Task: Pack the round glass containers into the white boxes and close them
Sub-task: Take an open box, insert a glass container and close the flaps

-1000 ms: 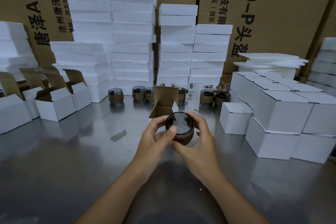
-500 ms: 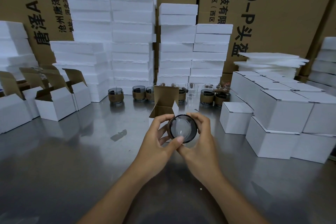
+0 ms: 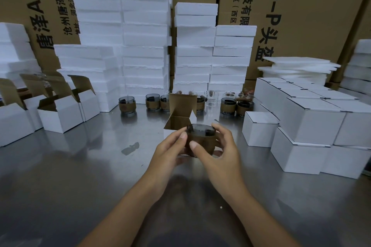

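A round dark glass container with a brown band sits upright between both my hands, just above the steel table. My left hand holds its left side with thumb and fingers. My right hand grips its right side, thumb on the front of the band. Directly behind it stands an open white box with its brown lid flap raised. Several more banded glass containers line the back of the table.
Closed white boxes are stacked at the right. Open white boxes stand at the left. Tall stacks of white foam blocks and big cardboard cartons fill the back. A dark scrap lies on the steel table.
The container was tipped with its mouth toward me half a second ago; now it stands upright in both hands, still in front of the open box.
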{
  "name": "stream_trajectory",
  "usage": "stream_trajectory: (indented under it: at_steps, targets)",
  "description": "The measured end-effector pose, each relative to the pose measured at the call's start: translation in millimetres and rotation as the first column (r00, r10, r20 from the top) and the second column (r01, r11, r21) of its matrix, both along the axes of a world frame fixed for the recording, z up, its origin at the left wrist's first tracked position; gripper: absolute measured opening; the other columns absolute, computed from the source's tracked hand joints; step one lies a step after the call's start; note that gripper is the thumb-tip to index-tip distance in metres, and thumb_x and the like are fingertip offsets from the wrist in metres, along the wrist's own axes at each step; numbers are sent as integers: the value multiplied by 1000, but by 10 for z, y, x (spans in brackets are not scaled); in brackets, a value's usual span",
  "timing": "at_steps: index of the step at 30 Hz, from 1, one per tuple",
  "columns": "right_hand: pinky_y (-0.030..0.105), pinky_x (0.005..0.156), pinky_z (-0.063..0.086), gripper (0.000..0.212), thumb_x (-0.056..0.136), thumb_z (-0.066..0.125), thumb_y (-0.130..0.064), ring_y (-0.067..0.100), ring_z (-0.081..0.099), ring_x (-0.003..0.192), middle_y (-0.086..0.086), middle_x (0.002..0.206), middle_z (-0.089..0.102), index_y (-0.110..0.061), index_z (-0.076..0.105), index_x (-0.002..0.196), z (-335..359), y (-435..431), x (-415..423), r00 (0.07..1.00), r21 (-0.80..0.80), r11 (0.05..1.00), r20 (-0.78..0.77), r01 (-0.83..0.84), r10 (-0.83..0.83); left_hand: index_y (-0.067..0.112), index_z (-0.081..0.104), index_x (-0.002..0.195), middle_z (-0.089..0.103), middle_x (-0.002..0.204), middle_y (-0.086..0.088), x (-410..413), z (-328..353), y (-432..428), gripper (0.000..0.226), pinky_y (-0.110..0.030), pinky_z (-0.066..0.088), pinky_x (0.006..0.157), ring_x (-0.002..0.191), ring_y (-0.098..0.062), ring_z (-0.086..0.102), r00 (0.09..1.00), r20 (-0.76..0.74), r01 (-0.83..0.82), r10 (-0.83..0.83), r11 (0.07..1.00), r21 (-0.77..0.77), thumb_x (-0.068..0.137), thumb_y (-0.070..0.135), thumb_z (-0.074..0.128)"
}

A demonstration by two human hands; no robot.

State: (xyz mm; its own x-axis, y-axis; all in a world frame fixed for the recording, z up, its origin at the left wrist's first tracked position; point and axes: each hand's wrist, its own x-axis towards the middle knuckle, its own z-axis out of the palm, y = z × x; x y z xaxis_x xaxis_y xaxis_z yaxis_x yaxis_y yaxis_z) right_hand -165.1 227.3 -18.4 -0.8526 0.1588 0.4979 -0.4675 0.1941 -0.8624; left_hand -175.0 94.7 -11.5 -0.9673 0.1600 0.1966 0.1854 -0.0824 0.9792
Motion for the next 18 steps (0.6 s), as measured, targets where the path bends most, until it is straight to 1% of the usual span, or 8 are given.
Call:
stream_trajectory:
  at_steps: [2,4,6,9,11,13,15,18]
  targets:
    - [4,68,44,36,76,74,-34,-9,59,92,-25,95,64,-43,52,104,12,13,-24,998,-98,995,58,-11,17,26,58,125,69,108,-1,2,6,-3,41,-27,51,83,93,-15,65,1000,10,5,-6,1000,7,88,41,48]
    - [6,64,45,28,79,71,-34,-4,63,86,-13,96,67,-35,57,103,25,15,-48,993,-187,982,109,-29,51,24,59,122,69,98,-2,2,2,-7,34,-24,51,71,75,-11,62,1000,22,-7,7,1000,10,91,32,51]
    - [6,57,45,24,81,67,-37,-6,64,77,-9,94,68,-29,60,102,49,8,-50,980,-231,972,177,-44,86,24,58,122,66,93,-3,1,-3,-1,37,-21,49,65,67,-6,59,999,40,-13,14,1000,-12,87,36,55]
    - [9,49,44,30,81,62,-47,-4,65,68,-6,89,67,-24,60,99,88,4,-35,948,-274,960,290,-51,133,27,58,120,66,98,-6,17,13,18,58,-19,48,61,71,-9,61,998,69,-10,13,999,-39,69,55,57]
    - [13,50,48,35,80,59,-52,-1,66,67,-5,86,67,-22,60,97,118,-6,-17,918,-296,953,358,-61,170,28,61,114,69,98,-2,32,24,30,62,-18,47,59,76,-10,63,997,76,-9,12,999,-39,63,63,56]
    - [23,64,56,42,78,58,-57,7,67,77,-2,90,67,-21,59,99,135,-17,3,889,-304,950,411,-76,203,27,64,107,70,95,0,34,26,39,64,-17,46,56,80,-12,64,997,78,-8,11,1000,-30,59,68,55]
    - [32,76,55,51,74,56,-61,14,65,89,1,96,66,-19,57,102,148,-24,26,879,-289,953,428,-86,209,25,66,104,69,92,0,29,22,43,66,-18,45,54,79,-13,61,997,78,-7,9,1000,-25,57,70,54]
    - [25,68,55,71,53,54,-73,10,65,83,-2,92,66,-20,56,101,183,-35,64,884,-264,961,427,-81,192,24,66,105,68,91,-1,38,29,44,66,-19,45,54,78,-13,60,998,64,3,-1,1000,-21,59,69,53]
